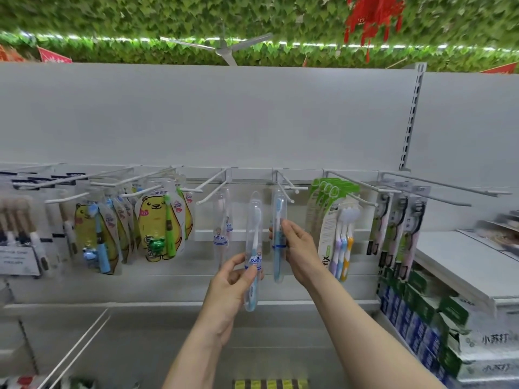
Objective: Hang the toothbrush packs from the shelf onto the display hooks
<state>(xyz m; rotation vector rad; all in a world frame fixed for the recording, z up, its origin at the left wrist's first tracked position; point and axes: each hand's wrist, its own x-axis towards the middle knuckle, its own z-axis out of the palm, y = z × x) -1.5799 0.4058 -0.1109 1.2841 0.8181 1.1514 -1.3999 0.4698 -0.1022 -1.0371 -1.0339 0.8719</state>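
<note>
My left hand [234, 287] grips a clear tube pack with a blue toothbrush [254, 242], held upright in front of the hooks. My right hand [295, 248] pinches a second clear blue toothbrush pack [278, 214], whose top sits at the white double hook [286, 189]. Two more clear packs [222, 220] hang on the hook to the left [209, 189]. The hook tips stick out toward me along a white rail.
Yellow bear kids' brush packs [158, 223] hang at the left, green-carded three-brush packs [334, 226] and black brush packs [404, 231] at the right. Boxed toothpaste [427, 324] is stacked at lower right below a white shelf [463, 265]. Long bare hooks [438, 186] project at upper right.
</note>
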